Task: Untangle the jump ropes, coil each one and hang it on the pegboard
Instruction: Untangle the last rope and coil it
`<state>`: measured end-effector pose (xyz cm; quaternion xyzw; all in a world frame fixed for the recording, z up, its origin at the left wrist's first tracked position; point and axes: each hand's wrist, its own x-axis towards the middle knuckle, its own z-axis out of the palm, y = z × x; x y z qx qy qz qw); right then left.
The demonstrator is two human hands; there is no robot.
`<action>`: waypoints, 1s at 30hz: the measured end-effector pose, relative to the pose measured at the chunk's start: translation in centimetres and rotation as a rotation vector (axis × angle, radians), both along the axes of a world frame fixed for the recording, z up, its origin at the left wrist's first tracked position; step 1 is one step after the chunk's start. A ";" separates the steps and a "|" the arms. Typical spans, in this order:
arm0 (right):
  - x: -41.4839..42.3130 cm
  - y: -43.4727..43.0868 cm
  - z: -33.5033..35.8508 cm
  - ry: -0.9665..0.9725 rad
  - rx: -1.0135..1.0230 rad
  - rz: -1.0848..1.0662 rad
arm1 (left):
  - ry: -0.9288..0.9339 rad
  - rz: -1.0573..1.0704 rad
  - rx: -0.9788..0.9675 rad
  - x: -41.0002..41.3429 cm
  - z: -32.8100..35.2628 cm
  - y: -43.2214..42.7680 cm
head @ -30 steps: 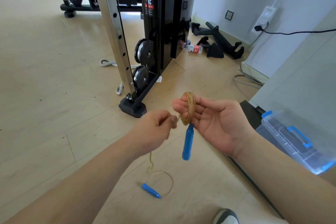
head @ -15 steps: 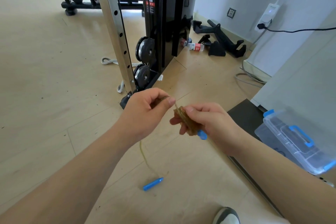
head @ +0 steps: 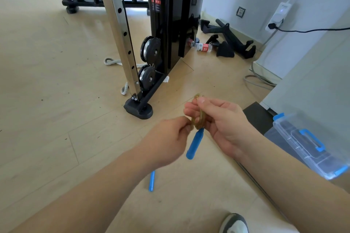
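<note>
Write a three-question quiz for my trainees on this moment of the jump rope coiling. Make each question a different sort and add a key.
1. What hangs just below the coiled jump rope?
A) a blue grip
B) a water bottle
C) a clear box
2. True or false: the other blue grip is also held in a hand.
3. Which hand has its fingers curled round the coil?

Key
1. A.
2. False: it sits lower in the view, partly behind the left forearm, and is in neither hand.
3. The right hand. The left hand pinches the rope beside it.
</note>
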<state>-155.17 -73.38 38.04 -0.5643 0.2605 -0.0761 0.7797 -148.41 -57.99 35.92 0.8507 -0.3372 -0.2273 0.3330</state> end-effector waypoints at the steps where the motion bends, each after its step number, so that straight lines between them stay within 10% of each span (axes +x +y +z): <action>1: 0.1 -0.2 -0.3 0.039 -0.133 -0.025 | 0.004 -0.046 0.020 -0.7 0.2 -0.1; 6: 0.3 -0.7 -0.7 0.088 -0.497 -0.020 | 0.316 -0.154 -0.045 -2.4 2.4 -0.2; 11: -0.8 -0.8 -0.3 0.083 -0.746 0.252 | 0.105 0.111 -0.368 0.7 3.7 0.8; 17: -0.8 0.6 1.1 0.062 -0.374 0.413 | 0.088 0.338 -0.480 2.7 2.9 1.7; 22: -0.4 1.0 2.1 -0.032 0.231 0.292 | 0.523 0.296 -0.378 3.3 2.2 1.8; 30: -0.3 1.0 1.3 -0.075 0.171 0.138 | 0.256 0.074 0.024 0.7 0.6 1.0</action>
